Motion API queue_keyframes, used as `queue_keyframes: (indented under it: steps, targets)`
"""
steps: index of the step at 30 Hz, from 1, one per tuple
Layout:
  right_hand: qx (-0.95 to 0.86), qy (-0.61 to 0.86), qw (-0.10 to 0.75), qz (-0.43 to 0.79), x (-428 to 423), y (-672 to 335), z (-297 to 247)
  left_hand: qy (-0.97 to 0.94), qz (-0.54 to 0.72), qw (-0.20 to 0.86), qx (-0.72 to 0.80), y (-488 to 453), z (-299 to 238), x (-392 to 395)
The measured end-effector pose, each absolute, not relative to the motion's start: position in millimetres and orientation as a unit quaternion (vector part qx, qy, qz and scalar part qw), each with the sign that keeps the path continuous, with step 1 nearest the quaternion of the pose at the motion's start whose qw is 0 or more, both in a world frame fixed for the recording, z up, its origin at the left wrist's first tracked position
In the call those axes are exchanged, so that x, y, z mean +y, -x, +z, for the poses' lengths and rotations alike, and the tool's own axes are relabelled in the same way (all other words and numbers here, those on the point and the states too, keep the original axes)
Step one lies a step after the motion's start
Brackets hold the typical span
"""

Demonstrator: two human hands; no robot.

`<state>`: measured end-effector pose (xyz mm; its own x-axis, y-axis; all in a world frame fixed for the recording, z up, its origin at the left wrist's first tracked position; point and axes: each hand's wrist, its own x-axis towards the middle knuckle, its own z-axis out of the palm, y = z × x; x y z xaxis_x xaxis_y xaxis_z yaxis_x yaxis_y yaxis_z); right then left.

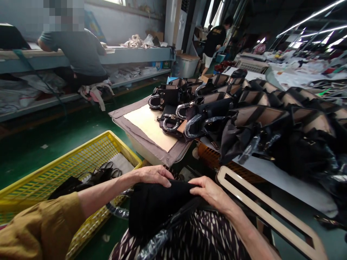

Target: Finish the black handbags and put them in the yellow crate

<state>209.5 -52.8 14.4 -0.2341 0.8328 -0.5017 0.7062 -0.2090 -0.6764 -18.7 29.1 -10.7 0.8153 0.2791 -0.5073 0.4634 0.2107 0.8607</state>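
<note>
A black handbag [159,202] rests across my lap, its handles [155,245] wrapped in clear plastic. My left hand [155,176] grips the bag's upper edge, thumb on the near side and fingers folded over the far side. Farther right along the same edge, my right hand [207,189] pinches the black material between thumb and fingers. The fingertips of both hands are partly hidden behind the bag.
A yellow plastic basket [108,135] with black straps and pieces stands at my left. Many black handbags [260,115] crowd the table ahead and right. Near my right arm lies a pale slotted frame [265,209]. One person sits at a bench; another stands farther back.
</note>
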Motion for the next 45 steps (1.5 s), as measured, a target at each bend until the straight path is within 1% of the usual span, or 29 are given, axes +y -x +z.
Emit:
queue_keyframes:
  steps: [3, 7, 13, 17, 19, 22, 24, 28, 31, 39, 43, 45]
  targets:
    - [-0.621, 0.568, 0.111, 0.528, -51, -211, 16, -0.640, -0.059, 0.705, 0.300, 19, -10, 31]
    - [-0.633, 0.542, 0.142, 0.534, -51, -212, 18, -0.663, -0.043, 0.683, 0.304, 18, -12, 30]
    - [-0.659, 0.546, 0.117, 0.504, -46, -213, 14, -0.674, -0.040, 0.668, 0.312, 16, -9, 25]
    - [-0.663, 0.564, 0.094, 0.483, -45, -211, 8, -0.653, -0.053, 0.686, 0.317, 15, -7, 25]
    - [-0.676, 0.580, 0.078, 0.447, -46, -208, 8, -0.642, -0.057, 0.694, 0.321, 15, -8, 25]
    - [-0.704, 0.610, 0.052, 0.360, -47, -203, 12, -0.634, -0.057, 0.699, 0.326, 13, -9, 25]
    - [-0.720, 0.606, 0.041, 0.336, -47, -200, 16, -0.634, -0.055, 0.699, 0.326, 12, -9, 24]
    - [-0.733, 0.553, 0.057, 0.393, -41, -198, 20, -0.634, -0.048, 0.700, 0.326, 13, -5, 22]
    - [-0.734, 0.538, 0.053, 0.410, -37, -197, 21, -0.630, -0.041, 0.704, 0.324, 14, -5, 21]
    - [-0.769, 0.554, 0.014, 0.320, -40, -185, 21, -0.639, -0.033, 0.694, 0.328, 14, -8, 20]
    - [-0.766, 0.550, 0.034, 0.331, -44, -185, 18, -0.619, -0.042, 0.710, 0.334, 13, -8, 17]
    - [-0.763, 0.553, 0.029, 0.332, -45, -184, 20, -0.619, -0.041, 0.709, 0.336, 12, -7, 16]
